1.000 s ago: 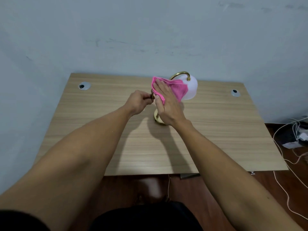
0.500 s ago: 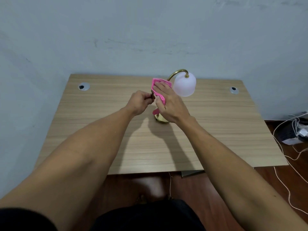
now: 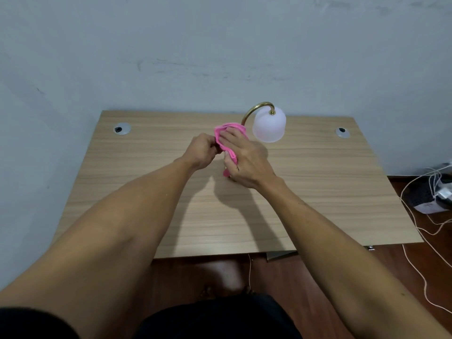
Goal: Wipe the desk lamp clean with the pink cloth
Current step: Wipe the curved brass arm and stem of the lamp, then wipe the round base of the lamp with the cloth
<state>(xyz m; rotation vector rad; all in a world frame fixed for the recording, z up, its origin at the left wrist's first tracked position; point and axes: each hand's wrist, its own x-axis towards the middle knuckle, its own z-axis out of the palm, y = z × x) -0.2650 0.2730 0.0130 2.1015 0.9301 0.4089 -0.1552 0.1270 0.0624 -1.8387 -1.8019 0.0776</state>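
A desk lamp stands on the wooden desk [image 3: 318, 192]; its white bell shade [image 3: 269, 127] hangs from a curved brass neck [image 3: 254, 110]. My right hand [image 3: 244, 160] grips the pink cloth [image 3: 228, 137], wrapped around the lamp's upright stem below the curve. Just left of it, my left hand [image 3: 201, 151] has its fingers curled against the stem, which they hide. The lamp's base is hidden behind my right hand.
The desk reaches back to a pale blue wall, with a cable grommet at the left [image 3: 121, 129] and one at the right [image 3: 341, 132]. White cables [image 3: 415, 216] and a dark adapter lie on the red-brown floor at the right.
My right hand has taken the pink cloth off the white shade and slid it down the brass neck onto the stem. The shade now shows bare. My left hand has stayed at the stem.
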